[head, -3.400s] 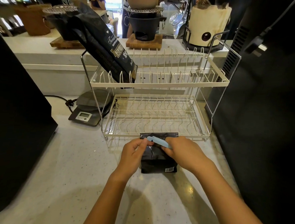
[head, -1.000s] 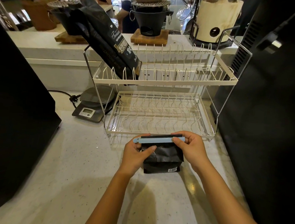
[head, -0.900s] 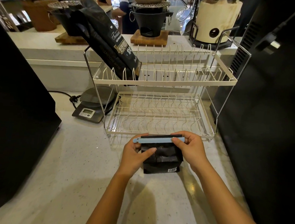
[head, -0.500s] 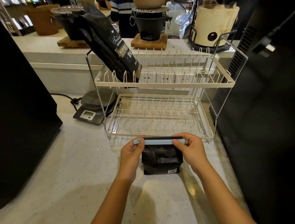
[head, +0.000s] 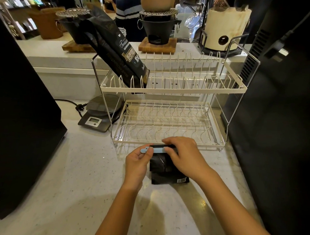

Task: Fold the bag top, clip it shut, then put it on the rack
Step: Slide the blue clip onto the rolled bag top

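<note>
A small black bag [head: 167, 174] stands on the pale counter just in front of the white two-tier wire rack [head: 171, 90]. A light blue clip [head: 155, 150] lies across the bag's folded top. My left hand [head: 137, 163] pinches the clip's left end. My right hand [head: 182, 154] covers the clip's right part and the bag's top, thumb under and fingers over it. The clip's right end is hidden under that hand.
A tall black coffee bag [head: 116, 50] leans in the upper tier's left end. A digital scale [head: 101, 115] sits left of the rack. Black appliances [head: 21, 115] flank the counter on both sides. Pots and a stove stand on the back ledge; people are behind it.
My right hand has slid left along the clip and now covers its right half. The left hand still holds the left end. The bag stays in place.
</note>
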